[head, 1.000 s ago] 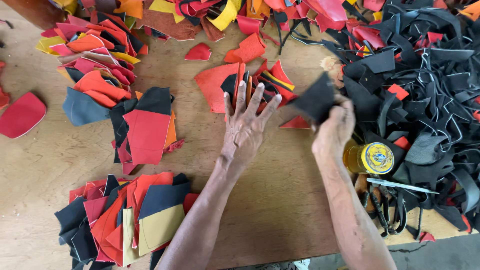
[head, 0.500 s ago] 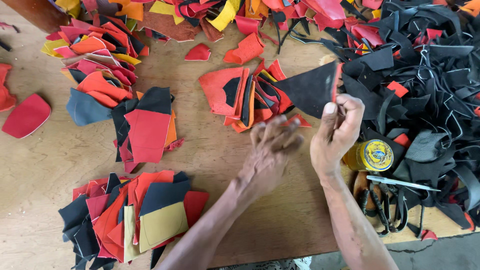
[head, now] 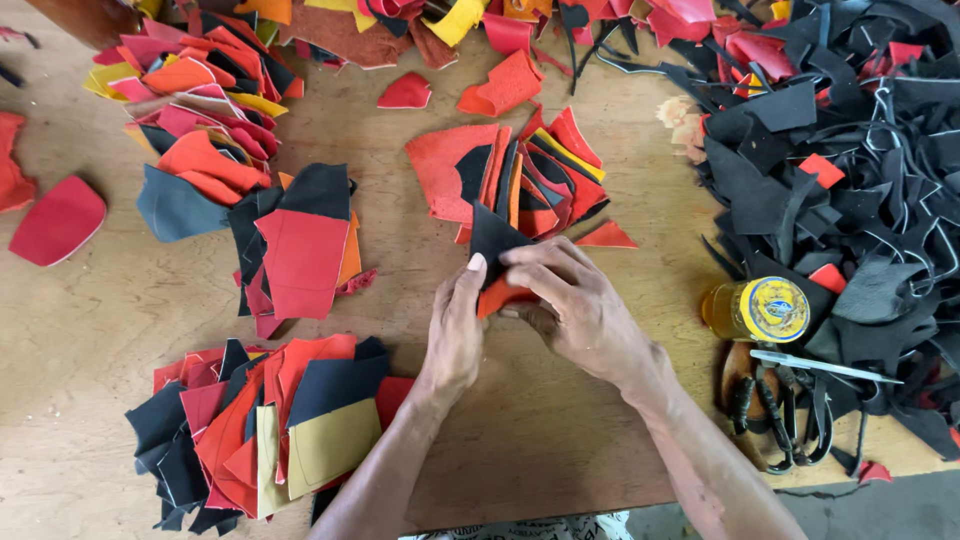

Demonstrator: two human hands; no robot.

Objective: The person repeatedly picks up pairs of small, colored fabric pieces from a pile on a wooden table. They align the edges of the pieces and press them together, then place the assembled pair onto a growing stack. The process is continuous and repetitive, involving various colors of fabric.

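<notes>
Both hands meet at the centre of the frame over a wooden worktop. The left hand has its grip pressed onto a black leather piece, thumb along its left edge, while the right hand pinches the same black piece together with an orange-red scrap tucked under it, fingers curled over the top. The 2 pieces sit just below a fanned stack of cut pieces in red, black and yellow, the black tip almost touching it.

The pieces look thin, light and limp, likely leather offcuts: they would bend rather than hold shape, so a hold near a corner or along a straight edge with thumb against fingers seems surest, and a flat palm would keep them from sliding on the smooth wood.

Open wood is scarce. A strip of bare board lies below the hands toward the lower edge, and another left of centre. Elsewhere: a mixed pile at lower left, a red and black pile left of centre, a colourful heap at upper left, and a black tangle of strips filling the right side. A glue tin and scissors rest near the right forearm.
</notes>
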